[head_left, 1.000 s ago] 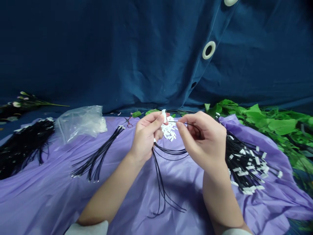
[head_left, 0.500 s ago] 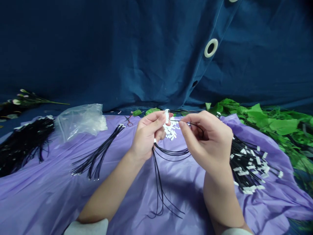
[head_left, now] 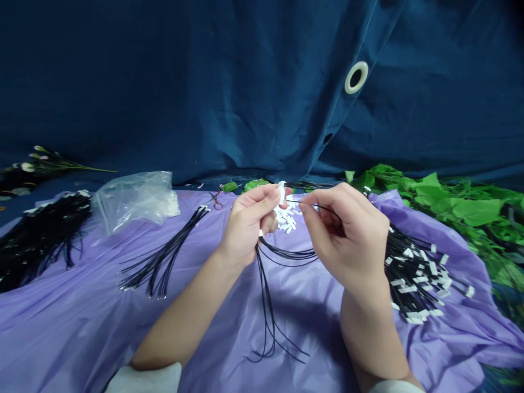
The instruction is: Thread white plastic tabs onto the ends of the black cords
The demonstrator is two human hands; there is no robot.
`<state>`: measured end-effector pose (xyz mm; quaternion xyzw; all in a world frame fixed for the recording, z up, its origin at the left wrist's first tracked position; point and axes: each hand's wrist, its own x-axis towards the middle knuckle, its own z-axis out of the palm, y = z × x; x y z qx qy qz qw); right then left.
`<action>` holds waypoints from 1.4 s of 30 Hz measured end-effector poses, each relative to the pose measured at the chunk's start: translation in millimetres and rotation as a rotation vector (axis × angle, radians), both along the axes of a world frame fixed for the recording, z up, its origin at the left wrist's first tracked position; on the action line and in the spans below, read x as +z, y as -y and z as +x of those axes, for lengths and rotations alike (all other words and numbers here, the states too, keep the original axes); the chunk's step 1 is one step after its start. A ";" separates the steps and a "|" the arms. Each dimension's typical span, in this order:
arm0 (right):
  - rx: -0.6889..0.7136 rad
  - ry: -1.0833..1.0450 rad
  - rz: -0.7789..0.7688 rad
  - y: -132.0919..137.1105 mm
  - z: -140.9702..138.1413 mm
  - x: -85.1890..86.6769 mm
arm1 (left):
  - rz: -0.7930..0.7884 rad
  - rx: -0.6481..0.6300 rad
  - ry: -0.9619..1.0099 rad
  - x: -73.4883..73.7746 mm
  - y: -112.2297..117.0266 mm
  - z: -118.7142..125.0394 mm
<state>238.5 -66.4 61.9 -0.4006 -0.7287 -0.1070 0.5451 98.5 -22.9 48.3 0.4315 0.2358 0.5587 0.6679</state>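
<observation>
1. Left hand [head_left: 245, 226]: grip closed, thumb and fingertips pinching a white connector [head_left: 282, 192] upright, in front of the small white pieces [head_left: 285, 222]. Another white end shows below the same hand, with black leads [head_left: 286, 252] curving right from it.
2. Right hand [head_left: 352, 234]: thumb and index finger closed on a thin black wire [head_left: 293, 201], which runs roughly level toward the connector.
3. Step in hand, as judged: feeding or seating the wire in the connector. Whether its tip is already in cannot be told; left fingers crowd the spot.
4. Technique: brace the connector firmly, without covering its entry. Keep the right grip close to the wire's end; a longer free length would probably buckle.
5. Push straight along the wire's line, then tug lightly to check the seat.
6. Caution: loose strands [head_left: 267, 295] hang below the left hand onto the purple sheet [head_left: 102, 338]; they could snag. Keep them clear.
</observation>
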 end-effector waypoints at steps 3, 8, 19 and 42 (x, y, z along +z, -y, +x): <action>-0.016 0.089 0.019 -1.2 0.2 -0.9 | -0.008 0.018 -0.018 0.0 -0.9 0.2; -0.090 0.177 -0.001 -2.0 -0.1 -3.7 | -0.021 0.030 -0.032 -0.8 -1.8 1.5; -0.097 0.192 0.019 -9.7 -1.8 -9.3 | -0.012 0.016 -0.058 -3.5 -3.7 0.7; -0.250 0.193 0.140 -12.3 -13.2 -12.1 | -0.091 0.264 -0.024 -7.9 -29.2 -9.5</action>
